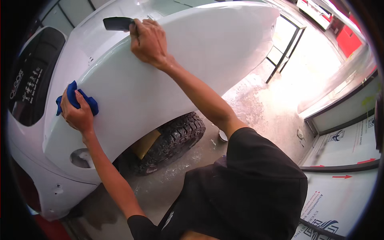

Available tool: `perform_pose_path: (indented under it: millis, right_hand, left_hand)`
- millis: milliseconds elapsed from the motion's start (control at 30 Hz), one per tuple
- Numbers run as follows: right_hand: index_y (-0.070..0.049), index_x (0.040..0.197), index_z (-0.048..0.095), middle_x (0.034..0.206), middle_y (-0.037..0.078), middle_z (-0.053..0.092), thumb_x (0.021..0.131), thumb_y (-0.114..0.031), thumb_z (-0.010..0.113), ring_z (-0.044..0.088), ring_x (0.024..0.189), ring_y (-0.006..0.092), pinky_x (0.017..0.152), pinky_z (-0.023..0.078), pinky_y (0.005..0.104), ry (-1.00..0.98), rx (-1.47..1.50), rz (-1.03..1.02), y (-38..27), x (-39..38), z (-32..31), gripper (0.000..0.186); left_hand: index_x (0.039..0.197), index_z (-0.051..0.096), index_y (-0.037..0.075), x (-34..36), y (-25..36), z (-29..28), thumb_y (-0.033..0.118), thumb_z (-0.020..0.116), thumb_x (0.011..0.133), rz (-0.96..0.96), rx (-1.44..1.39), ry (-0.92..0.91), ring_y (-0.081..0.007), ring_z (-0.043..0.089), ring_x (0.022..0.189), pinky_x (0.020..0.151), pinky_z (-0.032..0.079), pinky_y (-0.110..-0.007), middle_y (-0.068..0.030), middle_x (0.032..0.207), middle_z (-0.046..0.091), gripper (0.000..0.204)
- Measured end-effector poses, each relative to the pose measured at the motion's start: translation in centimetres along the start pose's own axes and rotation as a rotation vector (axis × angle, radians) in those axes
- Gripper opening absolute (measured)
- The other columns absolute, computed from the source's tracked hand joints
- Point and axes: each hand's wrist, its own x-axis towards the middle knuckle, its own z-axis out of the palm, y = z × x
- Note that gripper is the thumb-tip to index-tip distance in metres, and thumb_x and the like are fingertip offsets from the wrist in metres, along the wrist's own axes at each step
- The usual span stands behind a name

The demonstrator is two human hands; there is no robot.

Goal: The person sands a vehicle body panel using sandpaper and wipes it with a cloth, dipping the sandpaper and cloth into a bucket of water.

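White, glossy bodywork of a vehicle (192, 76) curves across the view, its large fender bulging over the wheel. My left hand (77, 116) is closed around a crumpled blue cloth (90, 105) and rests by the fender's upper left edge. Farther up that same edge, my right hand (150, 44) grips a flat black blade-like tool (116, 24), which looks like a squeegee. The tool sticks out to the left of my fingers, over the top of the panel. My fingers hide its other end, and I cannot tell whether it touches the surface.
Below the fender is a knobbly black tyre (182, 134) with a brownish-yellow piece (147, 144) beside it. A dark window (36, 78) is at the left. A black metal stand (289, 50) stands beyond the panel. Printed wall panels (344, 148) line the right side.
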Motion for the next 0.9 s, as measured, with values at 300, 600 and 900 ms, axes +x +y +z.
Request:
perform_pose_path:
  millis: [300, 600, 900]
  right_hand:
    - [-0.002, 0.109, 0.066, 0.093, 0.016, 0.065, 0.099, -0.009, 0.045, 0.058, 0.08, 0.0302, 0.071, 0.048, 0.0363, 0.023, 0.468, 0.249, 4.4, -16.8, -12.1, 0.024]
    - [-0.001, 0.106, 0.067, 0.084, 0.01, 0.069, 0.106, -0.026, 0.041, 0.061, 0.069, 0.019, 0.067, 0.05, 0.0341, -0.019, 0.258, 0.928, 8.7, -29.6, -27.1, 0.036]
    - [0.003, 0.131, 0.051, 0.11, 0.018, 0.068, 0.107, -0.017, 0.036, 0.068, 0.099, 0.0272, 0.085, 0.056, 0.0374, 0.147, -0.032, 0.979, 12.9, -30.8, -37.9, 0.034]
  left_hand:
    - [0.128, 0.061, 0.004, 4.0, 21.1, 10.2, 0.024, 0.061, 0.094, 0.258, -0.016, -0.1, -0.0296, 0.06, 0.12, 0.102, 0.046, -0.041, -0.0112, 0.127, 0.065, 0.039]
    - [0.131, 0.057, 0.008, 6.9, 42.5, 22.3, 0.035, 0.067, 0.089, 0.327, -0.094, -0.157, -0.0245, 0.054, 0.129, 0.102, 0.045, -0.043, -0.0078, 0.135, 0.061, 0.051]
    - [0.142, 0.045, -0.001, 8.1, 57.1, 26.4, 0.044, 0.07, 0.086, 0.434, -0.253, -0.304, -0.0295, 0.042, 0.139, 0.112, 0.035, -0.048, -0.0179, 0.147, 0.048, 0.076]
